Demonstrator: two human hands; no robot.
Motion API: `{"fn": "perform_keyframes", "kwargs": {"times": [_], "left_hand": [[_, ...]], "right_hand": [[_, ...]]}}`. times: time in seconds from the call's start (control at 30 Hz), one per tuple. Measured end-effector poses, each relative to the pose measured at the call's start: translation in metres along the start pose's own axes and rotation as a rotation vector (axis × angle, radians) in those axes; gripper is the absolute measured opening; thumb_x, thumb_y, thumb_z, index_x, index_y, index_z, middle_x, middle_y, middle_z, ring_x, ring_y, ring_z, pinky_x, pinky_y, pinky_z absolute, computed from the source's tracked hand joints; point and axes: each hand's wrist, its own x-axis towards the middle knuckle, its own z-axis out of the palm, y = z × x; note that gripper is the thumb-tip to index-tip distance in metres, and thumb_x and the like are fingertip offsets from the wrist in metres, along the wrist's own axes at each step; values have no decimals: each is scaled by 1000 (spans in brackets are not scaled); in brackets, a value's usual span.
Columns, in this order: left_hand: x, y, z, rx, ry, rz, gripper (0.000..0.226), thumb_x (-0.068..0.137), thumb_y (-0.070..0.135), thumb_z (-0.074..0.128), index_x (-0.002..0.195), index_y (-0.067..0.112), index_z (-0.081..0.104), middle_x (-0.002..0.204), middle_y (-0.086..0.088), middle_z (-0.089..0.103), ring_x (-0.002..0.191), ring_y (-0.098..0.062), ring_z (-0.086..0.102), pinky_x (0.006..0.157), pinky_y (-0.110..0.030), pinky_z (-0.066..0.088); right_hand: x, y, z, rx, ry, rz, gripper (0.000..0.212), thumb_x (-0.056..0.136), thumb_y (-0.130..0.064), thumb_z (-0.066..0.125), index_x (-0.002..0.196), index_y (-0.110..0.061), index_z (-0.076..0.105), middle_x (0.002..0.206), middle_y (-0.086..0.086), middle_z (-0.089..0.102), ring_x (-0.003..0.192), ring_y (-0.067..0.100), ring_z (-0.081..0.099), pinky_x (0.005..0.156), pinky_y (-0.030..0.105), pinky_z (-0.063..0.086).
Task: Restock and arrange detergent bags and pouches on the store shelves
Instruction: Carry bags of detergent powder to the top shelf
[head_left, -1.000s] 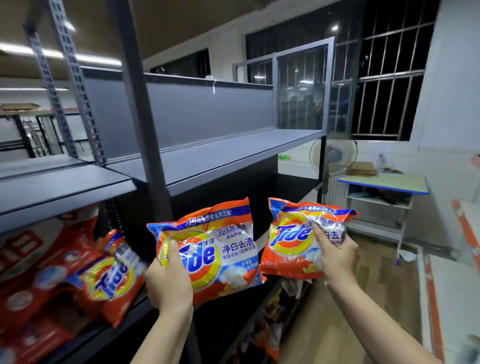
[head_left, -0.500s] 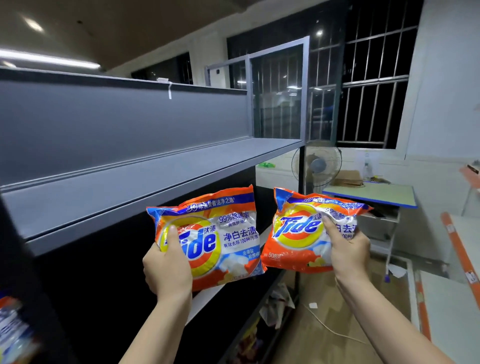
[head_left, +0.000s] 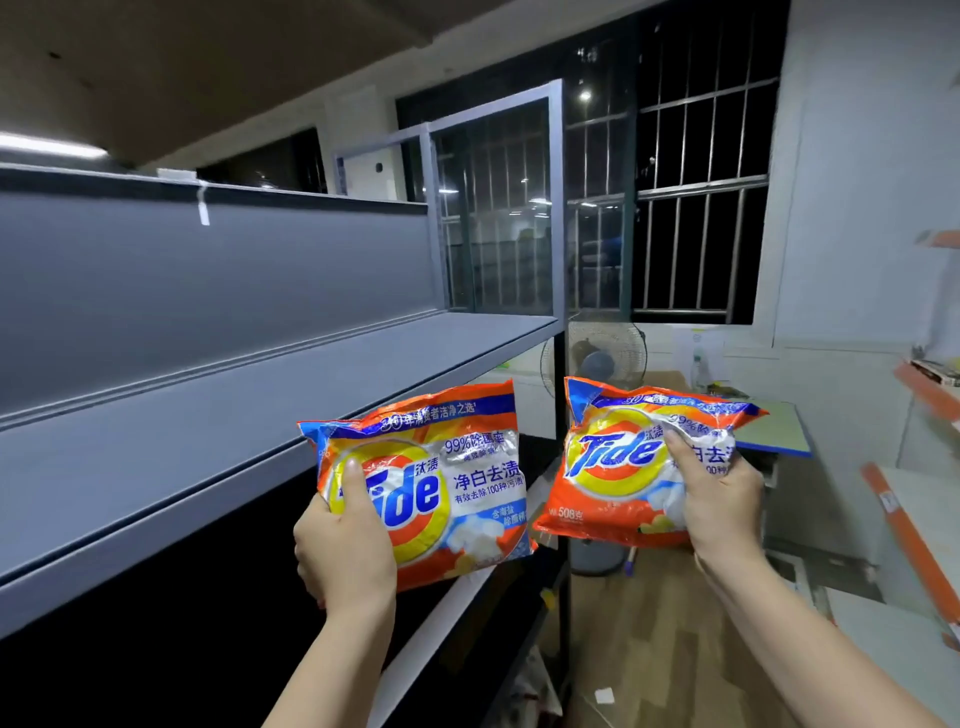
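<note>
Two orange Tide detergent bags held up in front of the shelving, one per hand, both printed faces toward the camera.

Left hand (head_left: 345, 556) clamped on the lower left corner of the left Tide bag (head_left: 441, 483), thumb (head_left: 356, 483) pressed flat up the front over the yellow ring of the logo, remaining fingers out of sight behind the pack. Bag upright with a slight tilt, rising up and to the right of the grip, its top left corner just in front of the edge of the grey shelf (head_left: 218, 431); whether touching the shelf or just clear of it, cannot tell.

Right hand (head_left: 722, 499) gripping the right side of the right Tide bag (head_left: 618, 467), thumb across the front, fingers curled round the crumpled right edge. Pack stretching left of the grip, leaning slightly, with "508" printed near its lower left corner. Narrow gap between the two bags, no contact.

Beyond the left grip, up and to the left: the grey shelf deck with its grey back panel (head_left: 208, 286). Behind the gap between the bags, a dark shelf upright (head_left: 560, 358). Past the right grip: a standing fan (head_left: 597, 353), a green-topped table (head_left: 779, 426), barred windows (head_left: 696, 208). Below both forearms, wooden floor (head_left: 649, 623).
</note>
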Motion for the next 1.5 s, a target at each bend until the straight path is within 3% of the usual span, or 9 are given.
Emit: {"fn": "perform_keyframes", "kwargs": {"times": [0.33, 0.47, 0.67, 0.8, 0.93, 1.03, 1.13, 1.4, 1.5], "left_hand": [[19, -24, 146, -34, 55, 26, 33, 88, 55, 55, 72, 26, 60, 73, 8, 69, 64, -14, 69, 68, -37, 58], [29, -24, 213, -49, 106, 24, 35, 87, 55, 56, 69, 26, 60, 70, 9, 69, 65, -16, 70, 73, -44, 58], [52, -7, 291, -75, 219, 104, 26, 75, 63, 52, 65, 43, 64, 68, 9, 70, 67, -17, 70, 74, -48, 58], [79, 13, 324, -81, 294, 180, 24, 73, 58, 53, 62, 41, 65, 71, 8, 69, 73, -23, 69, 78, -49, 56], [114, 38, 347, -9, 434, 212, 38, 75, 57, 50, 61, 23, 59, 70, 9, 65, 78, -23, 67, 79, -39, 54], [148, 57, 363, 47, 495, 233, 36, 79, 54, 48, 67, 21, 55, 82, 2, 67, 82, -25, 66, 81, -40, 54], [184, 66, 380, 87, 544, 248, 31, 85, 51, 47, 78, 22, 57, 80, 6, 62, 75, -18, 61, 71, -30, 48], [276, 63, 432, 139, 586, 156, 25, 92, 46, 48, 93, 22, 54, 93, 1, 59, 77, -18, 55, 68, -29, 41], [303, 57, 451, 185, 595, 124, 38, 94, 44, 46, 111, 13, 60, 113, -8, 64, 91, -26, 58, 74, -32, 38]], "right_hand": [[155, 68, 22, -10, -49, -38, 21, 76, -38, 78, 74, -19, 68, 77, -7, 73, 77, 16, 71, 78, 43, 58], [228, 90, 39, 4, -128, -15, 24, 74, -39, 78, 76, -17, 68, 79, -4, 73, 76, 19, 71, 77, 45, 58], [319, 103, 71, 129, -281, -45, 29, 70, -44, 77, 83, -19, 69, 81, -9, 75, 77, 12, 72, 59, 23, 56], [363, 110, 98, 205, -361, -52, 11, 77, -37, 77, 82, -28, 72, 89, -2, 75, 84, 19, 73, 76, 39, 57], [391, 113, 136, 281, -415, -73, 11, 78, -34, 77, 81, -25, 71, 87, -2, 75, 81, 18, 73, 74, 40, 58], [408, 117, 166, 338, -449, -62, 8, 79, -31, 77, 77, -24, 72, 85, -3, 76, 80, 18, 73, 72, 38, 59], [422, 124, 193, 359, -484, -64, 8, 78, -33, 77, 74, -29, 72, 87, -2, 76, 82, 18, 73, 76, 41, 59], [462, 133, 268, 467, -541, -98, 11, 78, -30, 77, 85, -22, 73, 91, -1, 75, 87, 18, 72, 80, 39, 57], [472, 136, 297, 485, -562, -105, 4, 80, -28, 75, 82, -25, 73, 90, -3, 75, 87, 17, 72, 78, 36, 56]]}}
